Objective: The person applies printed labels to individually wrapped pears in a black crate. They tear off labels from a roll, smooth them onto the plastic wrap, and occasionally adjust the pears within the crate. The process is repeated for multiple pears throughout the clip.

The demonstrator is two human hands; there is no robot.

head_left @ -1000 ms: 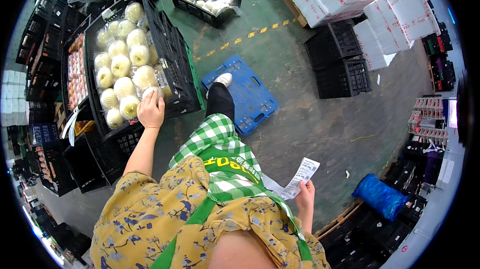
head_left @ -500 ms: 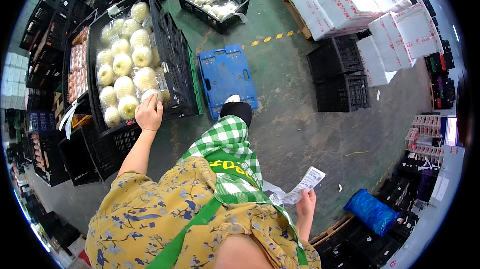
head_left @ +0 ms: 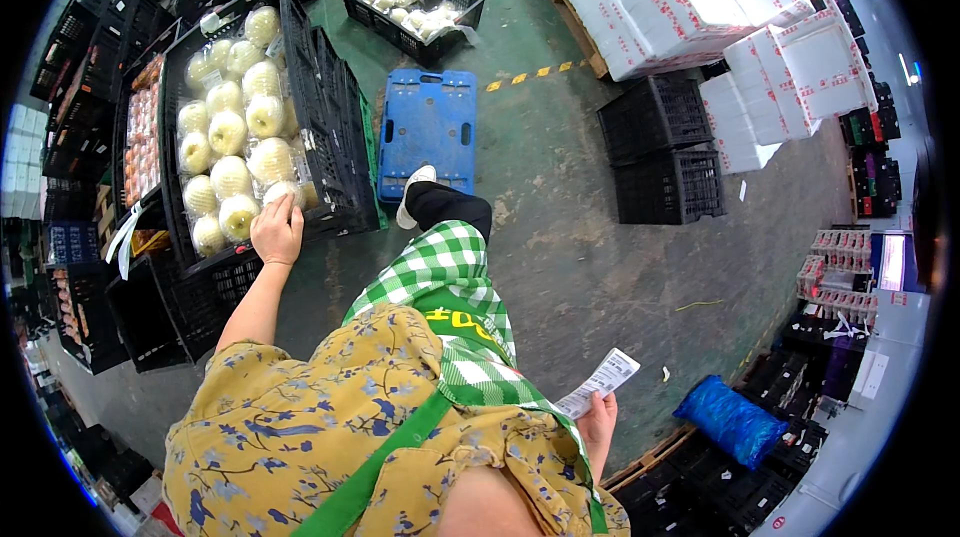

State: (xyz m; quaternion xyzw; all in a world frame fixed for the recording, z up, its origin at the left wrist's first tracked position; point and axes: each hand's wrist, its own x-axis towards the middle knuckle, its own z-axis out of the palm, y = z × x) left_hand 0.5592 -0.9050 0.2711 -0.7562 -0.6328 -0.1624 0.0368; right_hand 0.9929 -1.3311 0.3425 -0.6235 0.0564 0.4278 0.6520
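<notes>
My left hand (head_left: 277, 231) rests at the near edge of a black crate (head_left: 308, 87), its fingers reaching over the rim onto the pale round fruit (head_left: 239, 217) in foam nets and clear wrap. Those fingers look stretched out, with nothing enclosed in them. Lower right, my right hand (head_left: 597, 425) is closed on a strip of white printed labels (head_left: 600, 384), part of which disappears behind my apron. Ahead of me a flat blue dolly (head_left: 427, 137) lies on the floor, and my white shoe (head_left: 415, 189) is at its near left corner.
A crate of reddish packed items (head_left: 143, 142) adjoins the fruit crate. Beyond the dolly lies a low black crate (head_left: 425, 45) with more netted fruit. To the right are stacked black crates (head_left: 668, 187) and white foam boxes (head_left: 690, 7). A blue bag (head_left: 732, 422) lies at lower right.
The blue dolly has turned straighter and shifted left toward the crate stack. My foot has moved left. My left hand stays at the crate edge; the label strip shows less of its length.
</notes>
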